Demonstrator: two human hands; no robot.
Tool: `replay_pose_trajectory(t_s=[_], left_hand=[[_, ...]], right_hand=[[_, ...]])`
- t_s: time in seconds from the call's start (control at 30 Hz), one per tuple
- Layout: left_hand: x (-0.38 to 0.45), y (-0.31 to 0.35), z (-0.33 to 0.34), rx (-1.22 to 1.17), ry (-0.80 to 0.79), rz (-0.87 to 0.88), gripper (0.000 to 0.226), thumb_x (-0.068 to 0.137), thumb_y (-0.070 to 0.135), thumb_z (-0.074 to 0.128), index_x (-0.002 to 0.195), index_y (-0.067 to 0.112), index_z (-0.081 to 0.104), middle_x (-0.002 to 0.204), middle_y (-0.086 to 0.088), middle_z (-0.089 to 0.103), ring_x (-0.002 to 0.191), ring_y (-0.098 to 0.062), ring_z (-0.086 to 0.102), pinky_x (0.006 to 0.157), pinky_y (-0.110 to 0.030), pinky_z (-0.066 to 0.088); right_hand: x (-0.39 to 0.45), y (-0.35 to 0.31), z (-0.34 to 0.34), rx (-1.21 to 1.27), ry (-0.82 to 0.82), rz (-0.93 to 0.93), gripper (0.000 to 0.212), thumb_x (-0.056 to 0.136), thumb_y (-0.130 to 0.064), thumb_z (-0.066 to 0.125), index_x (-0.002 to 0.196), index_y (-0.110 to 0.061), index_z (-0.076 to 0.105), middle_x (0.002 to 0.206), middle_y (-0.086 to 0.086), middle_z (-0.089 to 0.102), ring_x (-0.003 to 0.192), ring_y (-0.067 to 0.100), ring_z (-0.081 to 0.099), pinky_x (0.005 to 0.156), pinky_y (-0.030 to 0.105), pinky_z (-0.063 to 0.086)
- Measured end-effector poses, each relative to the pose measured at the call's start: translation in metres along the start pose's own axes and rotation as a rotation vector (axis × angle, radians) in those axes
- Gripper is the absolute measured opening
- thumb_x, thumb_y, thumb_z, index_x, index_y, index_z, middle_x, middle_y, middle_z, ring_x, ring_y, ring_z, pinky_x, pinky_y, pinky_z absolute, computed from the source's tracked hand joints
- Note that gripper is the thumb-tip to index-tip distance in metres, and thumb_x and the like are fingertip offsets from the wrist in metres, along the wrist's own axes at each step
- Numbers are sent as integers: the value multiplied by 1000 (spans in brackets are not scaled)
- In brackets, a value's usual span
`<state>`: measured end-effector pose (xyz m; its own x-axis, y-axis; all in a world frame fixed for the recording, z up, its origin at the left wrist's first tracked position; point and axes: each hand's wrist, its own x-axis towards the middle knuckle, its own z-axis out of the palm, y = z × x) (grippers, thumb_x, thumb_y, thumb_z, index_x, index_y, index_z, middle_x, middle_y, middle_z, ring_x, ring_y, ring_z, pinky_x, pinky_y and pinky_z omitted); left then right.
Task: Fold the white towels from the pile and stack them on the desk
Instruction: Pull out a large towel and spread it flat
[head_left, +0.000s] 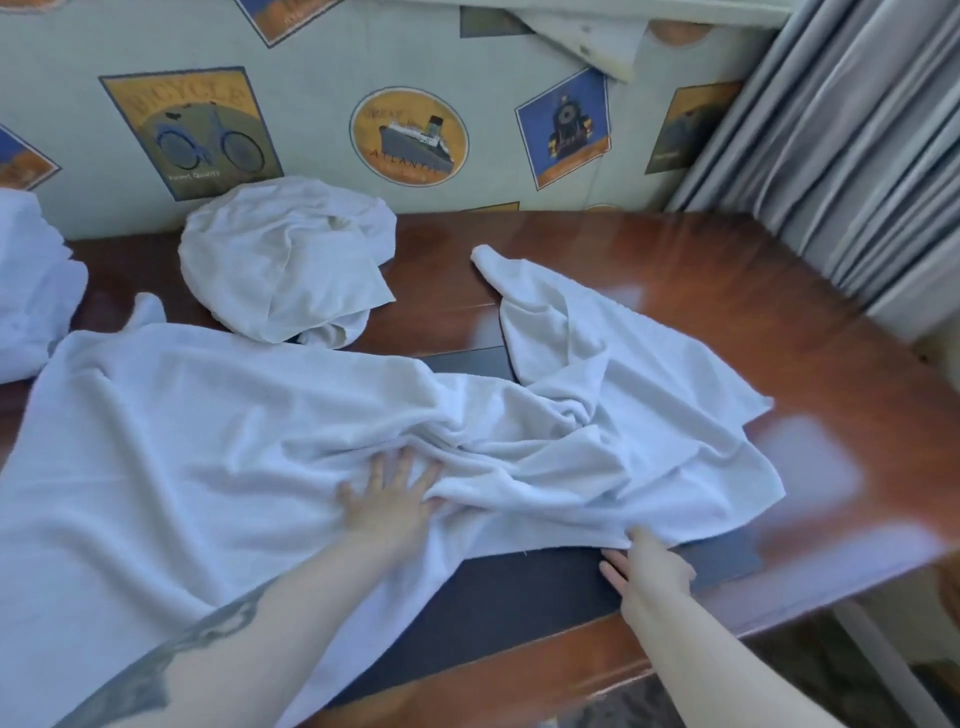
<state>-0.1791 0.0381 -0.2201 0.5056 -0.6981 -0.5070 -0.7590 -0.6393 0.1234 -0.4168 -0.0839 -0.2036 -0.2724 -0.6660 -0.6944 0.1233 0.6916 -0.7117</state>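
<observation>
Left hand (390, 499) lay flat, fingers spread, pinning towel (208, 441); right hand (649, 566) pinched its near edge. Best pull rt side taut b4 folding.

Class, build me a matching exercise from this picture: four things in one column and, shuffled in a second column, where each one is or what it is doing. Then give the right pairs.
Things
1. left hand
2. right hand
3. crumpled towel
4. curtain

Places or states
A. hangs at the far right, beyond the desk
B. pressed flat on the spread towel
C. bunched up near the wall
D. at the spread towel's near edge, over the dark mat

Pairs: 1-B, 2-D, 3-C, 4-A
</observation>
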Motion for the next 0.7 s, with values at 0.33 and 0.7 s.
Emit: replay_pose_trajectory(t_s=[0.33, 0.7], left_hand=[[-1, 19, -38, -225, 315, -491, 39, 101, 24, 36, 139, 31, 39, 145, -3, 38, 134, -27, 36, 110, -54, 24], [-48, 126, 64, -44, 385, 72, 68, 84, 68, 48, 142, 37, 31, 140, 16, 32, 132, -11, 31, 104, -29, 26]], right_hand=[[25, -47, -21, -619, -224, -554, 21, 79, -11, 62, 87, -20, 45, 75, -1, 58, 66, 21, 58, 56, 30, 42], [41, -30, -66, -1275, -566, -1097, 43, 85, -7, 52, 122, -28, 61, 114, -12, 57, 100, 15, 55, 80, 27, 46]])
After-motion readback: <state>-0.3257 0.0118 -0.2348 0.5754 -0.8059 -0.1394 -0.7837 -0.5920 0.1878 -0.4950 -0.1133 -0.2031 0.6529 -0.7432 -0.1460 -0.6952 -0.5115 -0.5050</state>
